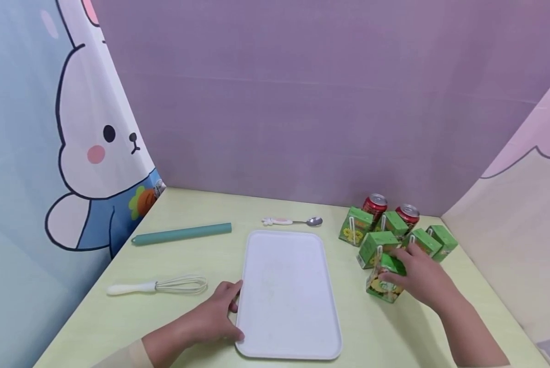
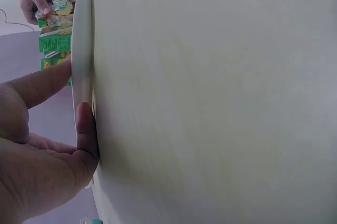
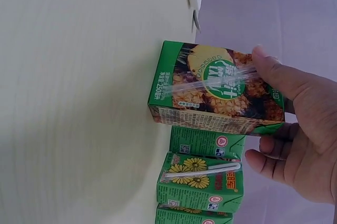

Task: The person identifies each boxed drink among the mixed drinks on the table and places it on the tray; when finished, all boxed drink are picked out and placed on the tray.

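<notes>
In the head view my right hand [image 1: 419, 273] grips the top end of a green juice box [image 1: 384, 283] with a pineapple picture. Seen from the right wrist, the thumb is on one face of that juice box [image 3: 218, 84] and the fingers go round behind it. My left hand [image 1: 217, 312] holds the left long edge of a white tray [image 1: 288, 291]. From the left wrist, its fingertips are right at the tray's rim [image 2: 81, 39].
More green juice boxes [image 1: 356, 225] crowd behind the right hand, with two red cans [image 1: 375, 205] at their back. A spoon [image 1: 293, 222] lies beyond the tray. A green stick [image 1: 183, 234] and a white-handled whisk [image 1: 157, 286] lie left of it.
</notes>
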The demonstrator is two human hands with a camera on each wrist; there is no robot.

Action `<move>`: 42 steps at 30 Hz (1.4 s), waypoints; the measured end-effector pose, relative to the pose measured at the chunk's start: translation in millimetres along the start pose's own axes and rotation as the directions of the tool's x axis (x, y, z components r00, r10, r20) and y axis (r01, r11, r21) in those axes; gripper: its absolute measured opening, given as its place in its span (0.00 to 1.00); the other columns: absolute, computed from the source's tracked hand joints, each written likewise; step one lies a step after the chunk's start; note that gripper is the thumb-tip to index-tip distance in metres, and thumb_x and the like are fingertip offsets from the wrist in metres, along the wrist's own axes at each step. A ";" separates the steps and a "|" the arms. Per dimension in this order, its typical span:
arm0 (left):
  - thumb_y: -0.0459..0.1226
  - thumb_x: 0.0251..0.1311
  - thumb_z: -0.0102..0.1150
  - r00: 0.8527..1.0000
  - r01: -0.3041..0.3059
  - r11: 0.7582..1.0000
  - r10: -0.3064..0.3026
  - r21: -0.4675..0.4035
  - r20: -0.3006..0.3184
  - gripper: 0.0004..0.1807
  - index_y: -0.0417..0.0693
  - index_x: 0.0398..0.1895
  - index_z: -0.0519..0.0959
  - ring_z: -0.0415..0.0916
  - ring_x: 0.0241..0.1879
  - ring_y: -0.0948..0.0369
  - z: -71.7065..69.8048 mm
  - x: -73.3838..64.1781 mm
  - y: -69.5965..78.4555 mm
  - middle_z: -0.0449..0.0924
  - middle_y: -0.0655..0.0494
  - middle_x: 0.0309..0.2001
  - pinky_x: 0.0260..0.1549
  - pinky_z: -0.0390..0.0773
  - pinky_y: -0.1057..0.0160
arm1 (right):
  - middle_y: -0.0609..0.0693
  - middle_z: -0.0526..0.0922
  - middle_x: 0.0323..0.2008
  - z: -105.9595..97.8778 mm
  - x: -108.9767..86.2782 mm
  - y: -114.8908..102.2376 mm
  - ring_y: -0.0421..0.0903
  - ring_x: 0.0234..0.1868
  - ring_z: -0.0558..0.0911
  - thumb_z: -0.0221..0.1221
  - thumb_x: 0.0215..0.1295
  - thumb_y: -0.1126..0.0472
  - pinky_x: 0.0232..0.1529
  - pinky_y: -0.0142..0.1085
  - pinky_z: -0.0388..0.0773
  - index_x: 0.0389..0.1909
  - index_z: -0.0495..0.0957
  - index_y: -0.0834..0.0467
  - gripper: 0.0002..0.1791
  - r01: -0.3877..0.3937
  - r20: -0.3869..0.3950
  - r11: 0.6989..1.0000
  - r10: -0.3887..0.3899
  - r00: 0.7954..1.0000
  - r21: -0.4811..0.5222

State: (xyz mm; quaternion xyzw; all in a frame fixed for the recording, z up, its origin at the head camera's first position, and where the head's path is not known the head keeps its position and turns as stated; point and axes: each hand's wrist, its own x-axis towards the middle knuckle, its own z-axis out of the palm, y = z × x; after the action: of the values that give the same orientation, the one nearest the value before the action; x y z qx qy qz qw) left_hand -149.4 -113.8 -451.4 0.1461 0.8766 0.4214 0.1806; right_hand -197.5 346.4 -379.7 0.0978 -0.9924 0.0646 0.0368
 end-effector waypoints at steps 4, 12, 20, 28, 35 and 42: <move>0.41 0.36 0.80 1.000 -0.004 1.000 0.004 0.016 0.009 0.64 0.37 0.77 0.50 0.68 0.42 0.61 -0.8 1.4 -0.8 0.62 0.52 0.52 0.36 0.66 0.69 | 0.66 0.72 0.52 1.1 -2.1 -1.0 0.65 0.45 0.79 0.62 0.53 0.30 0.41 0.61 0.74 0.63 0.73 0.57 0.45 -0.008 0.025 1.000 0.008 1.000 0.010; 0.40 0.34 0.80 1.000 -0.016 1.000 0.016 -0.003 0.010 0.65 0.35 0.76 0.50 0.68 0.42 0.60 -2.9 0.9 0.0 0.62 0.51 0.52 0.37 0.66 0.68 | 0.69 0.74 0.60 0.2 -0.2 -2.7 0.71 0.56 0.75 0.62 0.57 0.34 0.47 0.63 0.72 0.69 0.63 0.61 0.48 -0.009 0.174 0.995 -0.008 0.985 0.095; 0.41 0.36 0.80 1.000 0.004 1.000 -0.004 -0.005 0.018 0.64 0.37 0.76 0.50 0.68 0.43 0.61 -4.2 0.9 -1.1 0.62 0.52 0.54 0.38 0.66 0.68 | 0.63 0.79 0.57 -2.8 7.5 -30.1 0.66 0.55 0.78 0.63 0.56 0.34 0.50 0.60 0.73 0.64 0.72 0.60 0.42 0.072 0.116 0.990 -0.086 0.990 0.125; 0.39 0.35 0.80 1.000 0.013 1.000 -0.013 -0.022 0.011 0.64 0.37 0.76 0.50 0.68 0.44 0.61 -4.3 -2.2 -0.2 0.62 0.52 0.54 0.40 0.67 0.68 | 0.58 0.78 0.60 -12.4 33.9 -67.4 0.62 0.59 0.77 0.61 0.58 0.33 0.54 0.59 0.72 0.67 0.70 0.54 0.41 0.126 0.071 0.980 -0.138 0.988 0.151; 0.39 0.36 0.79 1.000 0.002 1.000 -0.002 -0.007 0.013 0.64 0.38 0.77 0.50 0.68 0.44 0.62 -2.6 -1.5 -1.4 0.62 0.53 0.54 0.39 0.67 0.69 | 0.52 0.78 0.59 -12.7 63.8 -104.4 0.54 0.57 0.78 0.62 0.60 0.37 0.54 0.54 0.74 0.65 0.71 0.52 0.36 0.194 0.044 0.961 -0.207 0.977 0.197; 0.40 0.36 0.79 1.000 -0.011 1.000 0.011 -0.002 0.005 0.63 0.38 0.77 0.50 0.68 0.43 0.63 -0.1 -1.5 -3.4 0.62 0.54 0.54 0.40 0.67 0.69 | 0.48 0.78 0.53 7.5 97.9 -145.1 0.46 0.47 0.78 0.63 0.61 0.41 0.46 0.47 0.76 0.63 0.72 0.51 0.32 0.235 0.016 0.940 -0.246 0.969 0.247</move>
State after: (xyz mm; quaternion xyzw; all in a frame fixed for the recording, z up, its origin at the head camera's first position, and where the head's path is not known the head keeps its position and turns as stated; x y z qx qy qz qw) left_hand -148.5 -116.5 -453.8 0.1515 0.8750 0.4229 0.1806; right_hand -264.9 185.8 -361.1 0.2236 -0.9581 0.1786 0.0091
